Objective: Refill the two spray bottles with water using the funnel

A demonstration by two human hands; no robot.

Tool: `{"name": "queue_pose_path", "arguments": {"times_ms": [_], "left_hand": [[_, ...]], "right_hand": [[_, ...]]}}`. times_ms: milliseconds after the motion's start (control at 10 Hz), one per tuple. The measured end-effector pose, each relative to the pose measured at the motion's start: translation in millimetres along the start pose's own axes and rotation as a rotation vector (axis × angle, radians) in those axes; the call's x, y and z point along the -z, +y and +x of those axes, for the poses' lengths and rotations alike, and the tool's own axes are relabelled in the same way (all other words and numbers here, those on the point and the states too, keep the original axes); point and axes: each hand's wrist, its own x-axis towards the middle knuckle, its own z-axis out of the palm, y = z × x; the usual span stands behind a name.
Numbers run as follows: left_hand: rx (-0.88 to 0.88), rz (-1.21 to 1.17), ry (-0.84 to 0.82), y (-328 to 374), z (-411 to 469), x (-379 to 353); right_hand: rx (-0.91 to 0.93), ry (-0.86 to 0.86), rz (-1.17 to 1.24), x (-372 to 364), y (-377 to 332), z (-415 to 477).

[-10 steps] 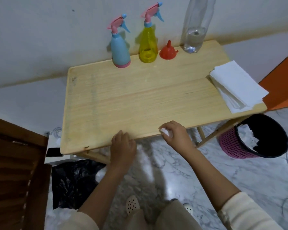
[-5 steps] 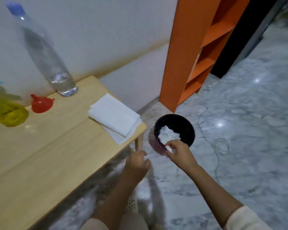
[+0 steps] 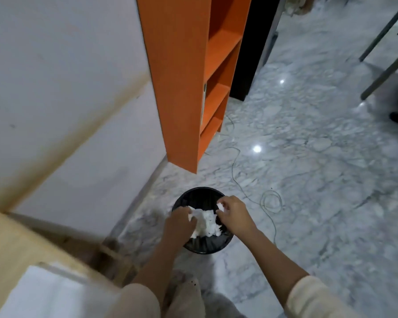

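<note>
Down at the far left we catch the corner of the pale wooden table [image 3: 14,244], with a blurred stack of white paper napkins [image 3: 44,292] lying on its near edge. Moving right, our left hand [image 3: 179,222] reaches over the round black waste bin [image 3: 202,247] standing on the grey marbled floor [image 3: 319,191]; its fingers curl down at the crumpled white tissue [image 3: 206,222] heaped inside, though we cannot tell whether they actually grip it. Just beside it, our right hand [image 3: 233,213] hovers over the bin's far rim, fingers pinched narrow on a small white scrap of tissue [image 3: 220,206]. Behind the bin rises a tall orange shelf unit [image 3: 182,88], and a thin pale cable [image 3: 269,200] loops across the floor to the right. The spray bottles and funnel are out of our view.
</note>
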Motion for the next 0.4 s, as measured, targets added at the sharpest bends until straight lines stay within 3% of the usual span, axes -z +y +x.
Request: {"name": "queue_pose_path", "arguments": {"times_ms": [400], "left_hand": [[-0.002,0.021,-0.049,16.9,57.2,7.1]], "right_hand": [[-0.050,-0.001,0.062,23.4,4.7,44.4]]}}
